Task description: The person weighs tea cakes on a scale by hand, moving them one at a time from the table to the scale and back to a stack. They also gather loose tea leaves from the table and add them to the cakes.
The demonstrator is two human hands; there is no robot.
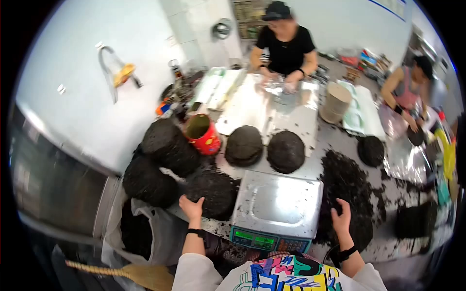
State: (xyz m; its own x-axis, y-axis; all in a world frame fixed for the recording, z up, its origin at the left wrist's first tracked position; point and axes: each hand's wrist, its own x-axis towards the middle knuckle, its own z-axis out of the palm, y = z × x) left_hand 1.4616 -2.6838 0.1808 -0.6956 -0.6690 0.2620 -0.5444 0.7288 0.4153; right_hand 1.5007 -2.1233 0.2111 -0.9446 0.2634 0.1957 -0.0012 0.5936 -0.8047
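Note:
My left hand (192,207) rests with fingers apart against the lower left side of a dark round lump (212,194), beside the scale. On the other side of the scale, my right hand (341,213) has its fingers spread at a dark mound (357,230) among loose dark shreds (342,179). Between my hands sits a digital scale (277,201) with a bare metal plate and a lit green display. Behind the scale are two more dark round lumps, one left (243,146) and one right (286,152).
Large dark lumps (150,179) are piled at the left beside a red container (203,136). Below stands an open white sack (165,233). One person (286,48) handles clear wrap across the table; another person (407,92) works with foil (407,157) at the right.

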